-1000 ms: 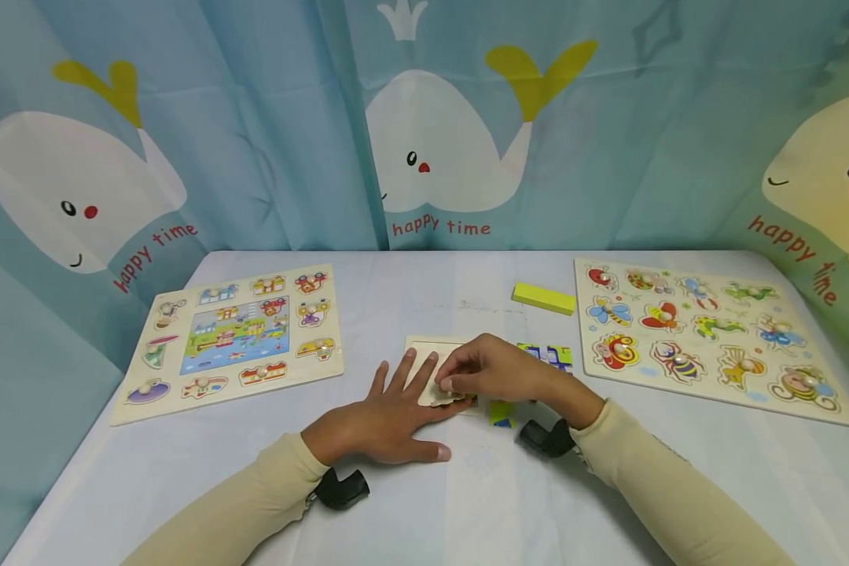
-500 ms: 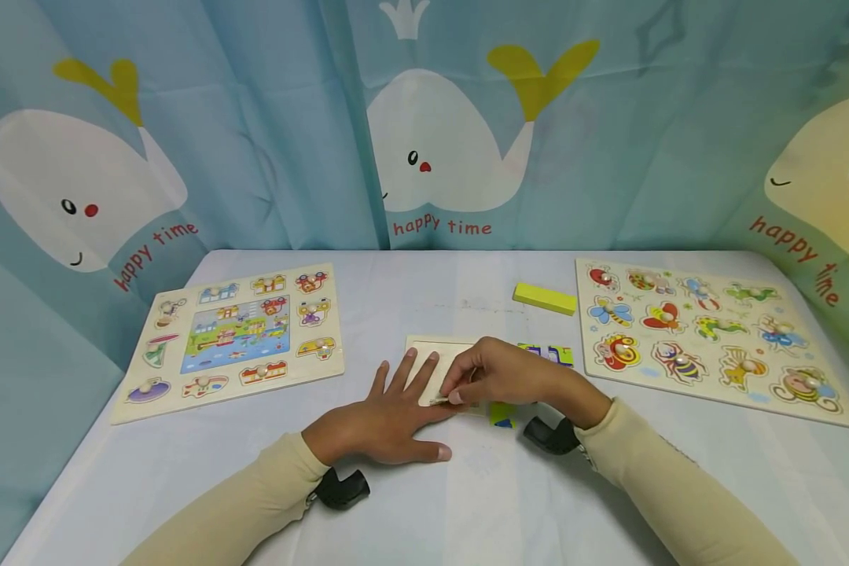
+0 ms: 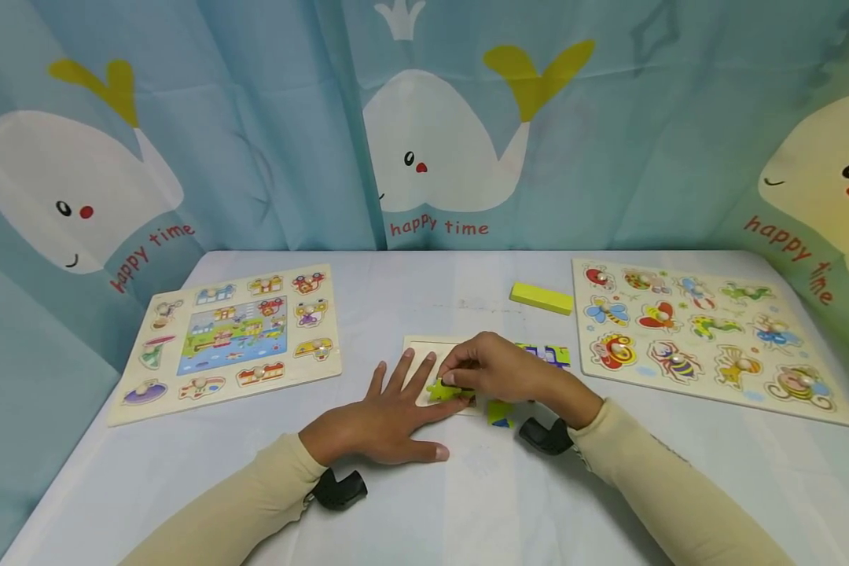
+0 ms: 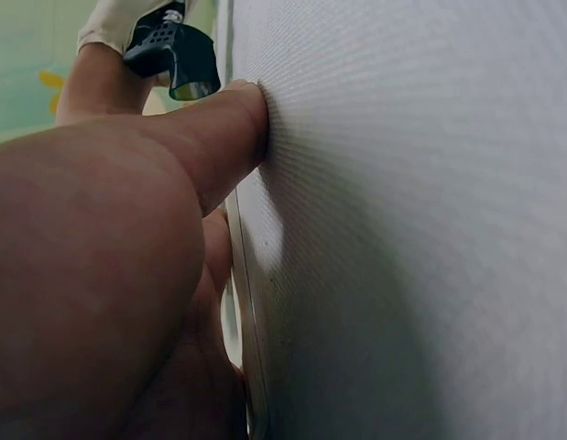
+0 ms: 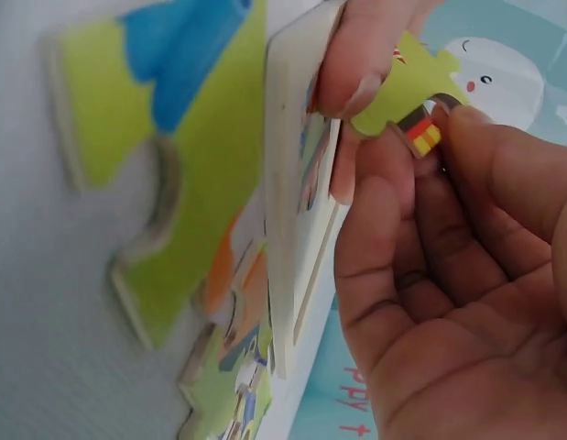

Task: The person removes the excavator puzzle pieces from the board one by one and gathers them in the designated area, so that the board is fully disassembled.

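A small pale wooden puzzle tray (image 3: 430, 346) lies on the table in the head view. My left hand (image 3: 389, 417) is spread flat over its left side, fingers straight; in the left wrist view the thumb (image 4: 223, 128) presses the tabletop. Over the tray, my right hand (image 3: 501, 369) pinches a green jigsaw piece (image 3: 439, 391) between thumb and fingers. The right wrist view shows that piece (image 5: 384, 105) tilted, with a black, red and yellow patch. Part of the tray is hidden under both hands. A loose green-and-blue jigsaw piece (image 3: 500, 413) lies right of the tray.
More jigsaw pieces (image 3: 553, 356) lie beyond the right wrist. A yellow-green block (image 3: 541, 299) sits farther back. On the left is a vehicle-and-scene knob puzzle board (image 3: 134, 393); on the right, an insect knob puzzle board (image 3: 686, 393). A blue whale-print curtain (image 3: 290, 157) hangs behind.
The jigsaw piece in my right hand has turned over: its pale back showed first, then its edge, now its green printed face. My left hand has stayed put.
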